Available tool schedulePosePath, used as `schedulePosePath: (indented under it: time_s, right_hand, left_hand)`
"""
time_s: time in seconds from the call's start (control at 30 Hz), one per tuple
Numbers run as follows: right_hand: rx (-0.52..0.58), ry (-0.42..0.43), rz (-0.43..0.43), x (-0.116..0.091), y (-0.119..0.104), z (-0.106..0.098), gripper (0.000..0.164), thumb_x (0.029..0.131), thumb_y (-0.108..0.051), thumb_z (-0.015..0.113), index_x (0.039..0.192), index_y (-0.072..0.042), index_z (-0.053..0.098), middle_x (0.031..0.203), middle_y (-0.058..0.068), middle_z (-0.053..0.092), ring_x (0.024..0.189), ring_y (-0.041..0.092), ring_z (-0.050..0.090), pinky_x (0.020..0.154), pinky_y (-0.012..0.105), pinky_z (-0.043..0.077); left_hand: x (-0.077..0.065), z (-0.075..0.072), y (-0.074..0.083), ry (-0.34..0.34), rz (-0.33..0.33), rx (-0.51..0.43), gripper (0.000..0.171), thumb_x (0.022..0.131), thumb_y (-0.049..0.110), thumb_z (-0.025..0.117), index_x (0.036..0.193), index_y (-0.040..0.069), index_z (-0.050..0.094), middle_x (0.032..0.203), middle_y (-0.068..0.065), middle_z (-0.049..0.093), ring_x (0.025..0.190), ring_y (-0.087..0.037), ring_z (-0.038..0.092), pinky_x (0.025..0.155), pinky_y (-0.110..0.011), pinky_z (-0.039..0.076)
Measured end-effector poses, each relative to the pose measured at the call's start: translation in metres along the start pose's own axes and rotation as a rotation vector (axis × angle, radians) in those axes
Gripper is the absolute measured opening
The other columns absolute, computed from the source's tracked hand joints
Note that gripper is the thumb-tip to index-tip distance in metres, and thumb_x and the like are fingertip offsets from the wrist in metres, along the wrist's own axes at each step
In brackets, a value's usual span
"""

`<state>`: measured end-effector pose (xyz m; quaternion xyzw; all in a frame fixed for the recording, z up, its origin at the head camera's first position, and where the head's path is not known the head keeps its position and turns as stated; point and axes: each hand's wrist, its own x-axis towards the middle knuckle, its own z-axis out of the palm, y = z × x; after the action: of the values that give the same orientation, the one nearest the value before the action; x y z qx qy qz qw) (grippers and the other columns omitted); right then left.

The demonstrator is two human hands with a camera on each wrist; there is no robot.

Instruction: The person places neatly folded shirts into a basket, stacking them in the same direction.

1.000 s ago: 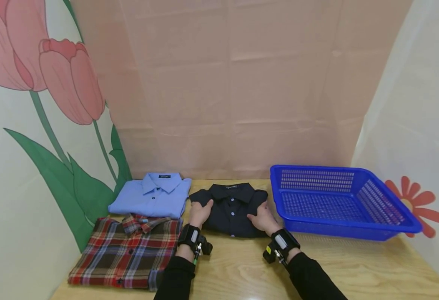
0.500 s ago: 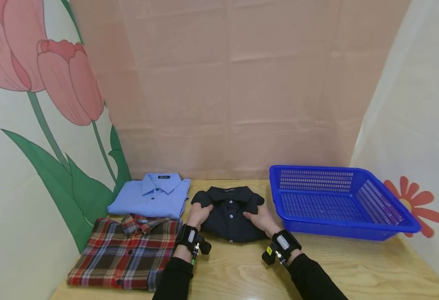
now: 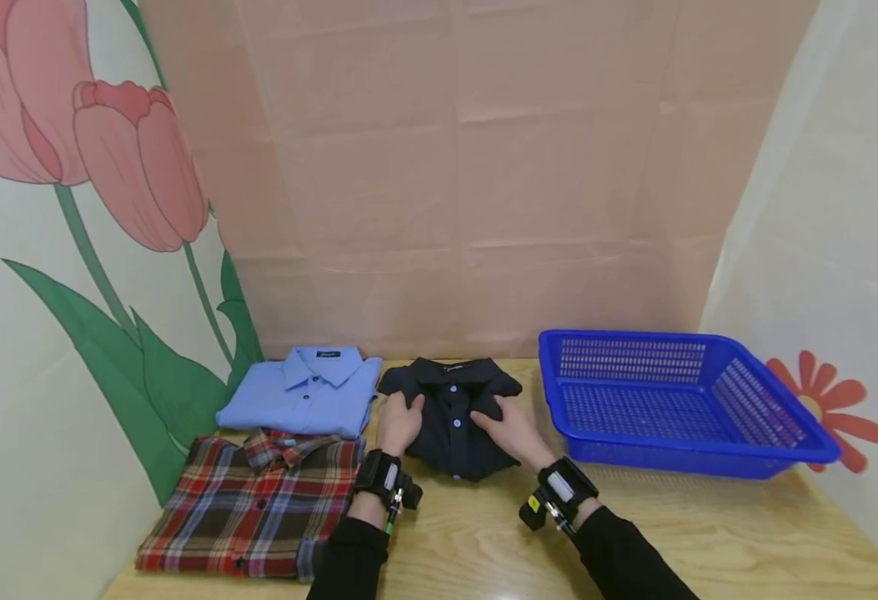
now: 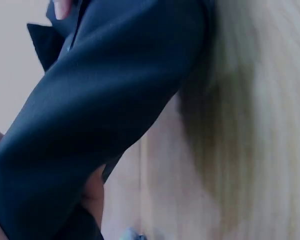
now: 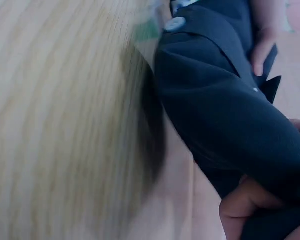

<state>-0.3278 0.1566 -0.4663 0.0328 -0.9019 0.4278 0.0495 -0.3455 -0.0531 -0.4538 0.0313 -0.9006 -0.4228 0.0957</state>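
Note:
A folded black shirt (image 3: 449,446) with pale buttons and an upright collar is between my two hands in the head view. On its left side my left hand (image 3: 399,423) grips the cloth, thumb on top. My right hand (image 3: 512,432) grips the opposite side, its thumb pointing in toward the button strip. In both wrist views the cloth bulges between the hands, with a shadow on the wood beside it. Fingers (image 5: 245,205) of the right hand curl under the fabric in the right wrist view, and fingers (image 4: 94,195) of the left do likewise in the left wrist view.
Left of the black shirt lies a folded light blue shirt (image 3: 299,400). A folded plaid shirt (image 3: 251,517) is nearer the front. To the right stands a blue plastic basket (image 3: 679,457), on the same wooden table (image 3: 469,550). A brown sheet hangs behind.
The shirt's sides have been drawn inward and its cloth now bunches in the middle. My right hand has moved left, closer to my left hand. The collar sits a little higher.

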Motion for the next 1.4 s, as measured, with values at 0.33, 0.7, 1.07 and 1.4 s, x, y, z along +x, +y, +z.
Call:
schedulePosePath:
  time_s: [0.33, 0.7, 1.07, 1.4]
  right_hand:
    - [-0.019, 0.014, -0.082, -0.002, -0.015, -0.009, 0.044, 0.095, -0.035, 0.064, 0.123, 0.0, 0.063, 0.12, 0.016, 0.067, 0.112, 0.032, 0.063, 0.095, 0.051, 0.048]
    - [-0.02, 0.12, -0.233, -0.002, -0.029, -0.032, 0.026, 0.099, -0.025, 0.058, 0.12, -0.01, 0.064, 0.114, 0.012, 0.069, 0.102, 0.029, 0.066, 0.087, 0.048, 0.051]
    - [-0.005, 0.192, -0.243, 0.003, -0.034, -0.066, 0.028, 0.101, -0.026, 0.054, 0.126, -0.013, 0.059, 0.12, 0.015, 0.064, 0.107, 0.033, 0.063, 0.086, 0.052, 0.05]
    - [-0.012, 0.207, -0.215, -0.001, -0.017, -0.102, 0.033, 0.103, -0.031, 0.051, 0.128, -0.011, 0.056, 0.124, 0.017, 0.062, 0.108, 0.035, 0.061, 0.088, 0.053, 0.049]
  left_hand:
    - [-0.001, -0.012, 0.01, 0.059, 0.158, -0.159, 0.031, 0.1, 0.033, 0.054, 0.105, 0.005, 0.067, 0.104, -0.014, 0.069, 0.091, -0.03, 0.066, 0.079, -0.046, 0.05]
    - [-0.002, -0.021, 0.029, 0.112, 0.188, -0.228, 0.026, 0.097, 0.028, 0.048, 0.084, 0.008, 0.058, 0.085, -0.011, 0.059, 0.071, -0.024, 0.05, 0.066, -0.035, 0.038]
    - [-0.009, -0.02, 0.056, -0.005, 0.234, -0.373, 0.038, 0.091, 0.02, 0.051, 0.126, 0.006, 0.058, 0.109, -0.014, 0.063, 0.082, -0.026, 0.055, 0.075, -0.037, 0.045]
    - [-0.012, -0.005, 0.084, -0.124, 0.254, -0.423, 0.05, 0.086, 0.014, 0.056, 0.136, 0.012, 0.052, 0.129, -0.006, 0.06, 0.105, -0.024, 0.058, 0.095, -0.044, 0.047]
